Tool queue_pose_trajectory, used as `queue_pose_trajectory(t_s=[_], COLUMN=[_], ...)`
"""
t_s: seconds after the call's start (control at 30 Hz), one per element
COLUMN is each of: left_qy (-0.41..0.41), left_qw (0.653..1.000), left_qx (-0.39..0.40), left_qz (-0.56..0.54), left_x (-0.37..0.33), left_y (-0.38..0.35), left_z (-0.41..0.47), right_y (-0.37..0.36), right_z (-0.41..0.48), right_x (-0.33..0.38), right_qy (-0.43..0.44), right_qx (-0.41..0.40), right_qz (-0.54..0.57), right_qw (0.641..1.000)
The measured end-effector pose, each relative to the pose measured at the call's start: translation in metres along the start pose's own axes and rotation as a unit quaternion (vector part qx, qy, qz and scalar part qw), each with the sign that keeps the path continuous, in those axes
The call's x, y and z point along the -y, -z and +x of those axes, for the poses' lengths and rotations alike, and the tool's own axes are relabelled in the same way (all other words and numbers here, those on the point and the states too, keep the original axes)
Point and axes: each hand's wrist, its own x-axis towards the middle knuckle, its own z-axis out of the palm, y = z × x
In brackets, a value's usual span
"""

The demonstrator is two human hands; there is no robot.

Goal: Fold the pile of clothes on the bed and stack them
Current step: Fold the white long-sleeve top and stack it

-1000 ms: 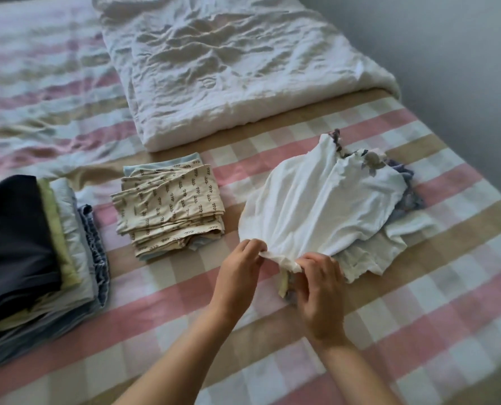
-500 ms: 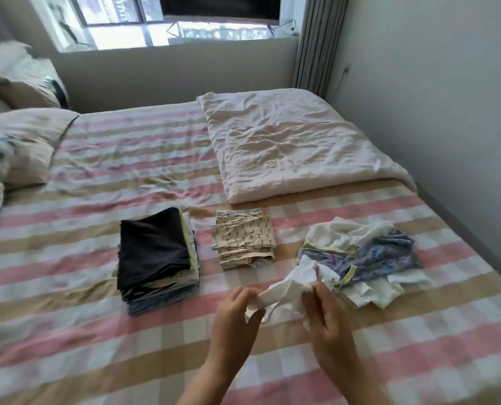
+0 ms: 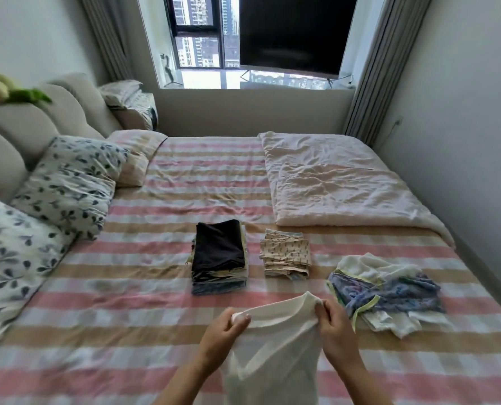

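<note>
Since the last shot the white top [image 3: 272, 346] has come right off the pile and now hangs stretched between both hands. The view has also tipped up, so the whole room shows.

Room first: there's a window [image 3: 202, 39] at the far end with tower blocks outside, a big dark screen [image 3: 293, 33] in front of its right half, and grey curtains [image 3: 369, 68] either side.

The bed [image 3: 126, 317] takes up nearly all the space and has a pink, tan and white checked sheet. A padded beige headboard [image 3: 24, 127] runs along the left, with leaf-print pillows [image 3: 65, 182] leaning on it. A rumpled cream quilt [image 3: 337, 185] lies on the far right part of the bed.

Mid-bed sit two folded stacks, near each other but not touching. The tall stack [image 3: 218, 252] has a black piece on top, and the short stack [image 3: 286, 255] to its right is a cream print. Nearer and further right is the unfolded pile [image 3: 389, 290], white and blue-purple bits with yellow-green trim.

The white top is up over the near part of the sheet, just left of that pile. The left hand [image 3: 223, 331] pinches its upper left corner with curled fingers. The right hand [image 3: 335, 325] pinches the upper right corner, its fingers closed on the cloth.
</note>
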Motion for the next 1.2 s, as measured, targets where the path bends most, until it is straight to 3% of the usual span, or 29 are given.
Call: queue_pose_trajectory(t_s=[0.17,0.3,0.6,0.9,1.03,1.2], left_qy=[-0.099,-0.116,-0.056,-0.076,-0.100,-0.098], left_qw=[0.975,0.959,0.996,0.994,0.989,0.989], left_qx=[-0.010,-0.007,0.018,-0.074,-0.108,-0.109], left_qz=[0.197,0.259,0.074,0.003,0.015,0.016], left_x=[-0.003,-0.004,-0.013,-0.009,-0.010,-0.016], left_y=[0.033,0.051,0.069,0.069,0.062,0.065], left_z=[-0.008,-0.001,0.010,0.017,0.019,0.015], right_y=[-0.004,-0.003,-0.003,0.013,0.018,0.022], right_z=[0.002,0.011,0.020,0.029,0.033,0.031], right_x=[0.017,0.023,0.025,0.016,0.008,0.006], right_qy=[-0.010,0.014,0.037,0.178,0.148,0.068], right_qx=[0.023,0.027,-0.044,-0.036,-0.050,-0.081], right_qz=[-0.045,-0.133,-0.068,-0.189,-0.208,-0.114], right_qw=[0.999,0.991,0.996,0.965,0.965,0.988])
